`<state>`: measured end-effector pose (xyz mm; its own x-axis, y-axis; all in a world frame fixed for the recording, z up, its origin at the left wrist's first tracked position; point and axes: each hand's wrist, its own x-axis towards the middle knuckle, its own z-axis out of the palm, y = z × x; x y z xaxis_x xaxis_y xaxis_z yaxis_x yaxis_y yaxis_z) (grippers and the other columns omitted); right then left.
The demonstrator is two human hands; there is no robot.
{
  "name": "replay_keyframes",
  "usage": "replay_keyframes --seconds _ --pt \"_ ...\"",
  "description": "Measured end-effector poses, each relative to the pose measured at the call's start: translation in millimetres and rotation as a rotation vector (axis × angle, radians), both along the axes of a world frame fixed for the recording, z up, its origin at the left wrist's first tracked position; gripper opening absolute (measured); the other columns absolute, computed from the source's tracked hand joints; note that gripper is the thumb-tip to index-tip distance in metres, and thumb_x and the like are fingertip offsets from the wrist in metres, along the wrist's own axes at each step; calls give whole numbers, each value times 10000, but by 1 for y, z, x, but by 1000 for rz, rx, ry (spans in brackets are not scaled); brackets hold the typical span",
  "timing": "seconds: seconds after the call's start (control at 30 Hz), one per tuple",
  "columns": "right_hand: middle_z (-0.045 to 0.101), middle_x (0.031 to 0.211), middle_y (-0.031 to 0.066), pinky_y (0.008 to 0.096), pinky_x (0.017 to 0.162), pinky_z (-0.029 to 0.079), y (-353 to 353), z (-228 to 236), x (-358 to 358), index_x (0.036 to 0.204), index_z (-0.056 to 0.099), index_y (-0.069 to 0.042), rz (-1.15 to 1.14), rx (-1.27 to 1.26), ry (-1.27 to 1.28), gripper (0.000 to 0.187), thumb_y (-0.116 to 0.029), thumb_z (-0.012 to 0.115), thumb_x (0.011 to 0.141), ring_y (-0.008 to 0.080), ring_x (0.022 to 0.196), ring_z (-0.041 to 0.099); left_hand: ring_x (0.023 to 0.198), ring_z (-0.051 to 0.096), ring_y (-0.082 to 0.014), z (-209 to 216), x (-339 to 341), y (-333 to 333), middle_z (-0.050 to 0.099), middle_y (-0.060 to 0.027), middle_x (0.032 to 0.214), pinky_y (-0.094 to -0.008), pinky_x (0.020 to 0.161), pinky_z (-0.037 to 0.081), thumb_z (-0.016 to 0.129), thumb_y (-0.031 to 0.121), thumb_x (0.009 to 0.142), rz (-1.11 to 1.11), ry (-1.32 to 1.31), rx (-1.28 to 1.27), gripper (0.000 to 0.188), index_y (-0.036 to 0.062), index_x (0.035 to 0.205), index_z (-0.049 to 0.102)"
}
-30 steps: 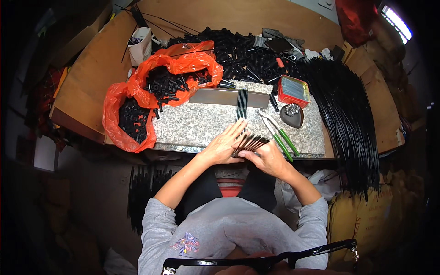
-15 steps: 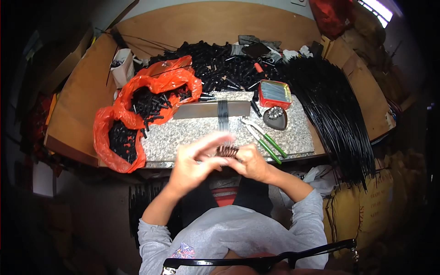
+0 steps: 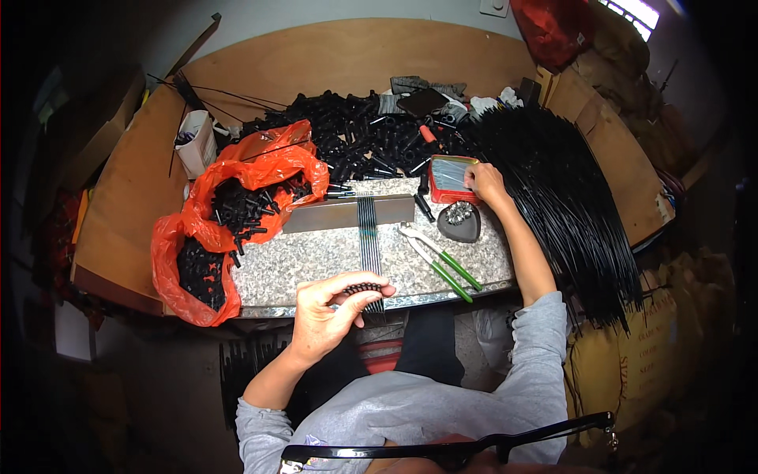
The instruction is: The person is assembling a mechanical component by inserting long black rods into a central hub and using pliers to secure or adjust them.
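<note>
My left hand (image 3: 325, 314) is closed around the near ends of a flat row of thin black rods (image 3: 369, 245), at the front edge of the stone slab. From there the rods run away from me and over a long metal bar (image 3: 320, 218). My right hand (image 3: 488, 183) reaches to a red tin (image 3: 452, 197) filled with thin grey pins (image 3: 450, 171). Its fingers are pinched together at the tin's right side; anything between them is too small to make out. Close by are a dark dish (image 3: 466, 231) of small shiny pieces and green-handled pliers (image 3: 452, 278).
Two red plastic bags (image 3: 207, 313) of black tube-like parts sit at the left. More black parts (image 3: 339, 126) are heaped at the back. A thick bundle of long black rods (image 3: 564, 213) lies to the right. A white container (image 3: 197, 150) stands at the back left.
My right hand has left my left hand and moved up and right to the red tin. The left hand keeps hold of the rods, slightly lower in view.
</note>
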<state>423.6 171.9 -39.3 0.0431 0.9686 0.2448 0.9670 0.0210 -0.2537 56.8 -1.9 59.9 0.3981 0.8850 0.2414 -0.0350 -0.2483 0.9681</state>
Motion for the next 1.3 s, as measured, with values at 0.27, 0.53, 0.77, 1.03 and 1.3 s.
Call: replay_keyframes --seconds 0.27,0.53,0.77,1.03,1.3 --pt "620 758 160 384 684 480 -3 -18 -4 676 656 -46 51 283 261 72 -86 671 618 309 733 615 674 617 -63 -3 -2 5 674 -86 864 -160 461 457 565 10 822 16 -39 -58 169 -4 976 631" --pt "578 729 114 305 631 446 -126 94 -127 816 612 7 553 356 490 101 26 596 718 239 719 583 785 636 -96 -3 -1 17 658 -101 923 -150 440 447 548 43 846 20 -156 -134 278 1 1119 573" --pt "548 696 94 314 594 429 -166 129 -162 851 634 -18 695 334 506 161 37 619 701 226 645 540 736 631 -80 -2 -1 19 659 -94 911 -141 407 429 555 56 844 47 -180 -111 252 -1 1088 585" --pt "593 739 104 291 629 455 -167 131 -160 847 643 -8 706 338 428 165 58 610 699 212 687 580 740 632 -87 -4 -2 19 659 -95 896 -143 398 426 554 54 843 34 -206 -127 233 -7 1065 592" --pt "585 727 101 286 618 453 -169 134 -162 838 647 -8 707 239 397 153 55 616 701 201 682 578 738 634 -94 -3 -4 18 659 -99 893 -146 397 424 557 55 841 6 -172 -121 228 -13 1056 592"
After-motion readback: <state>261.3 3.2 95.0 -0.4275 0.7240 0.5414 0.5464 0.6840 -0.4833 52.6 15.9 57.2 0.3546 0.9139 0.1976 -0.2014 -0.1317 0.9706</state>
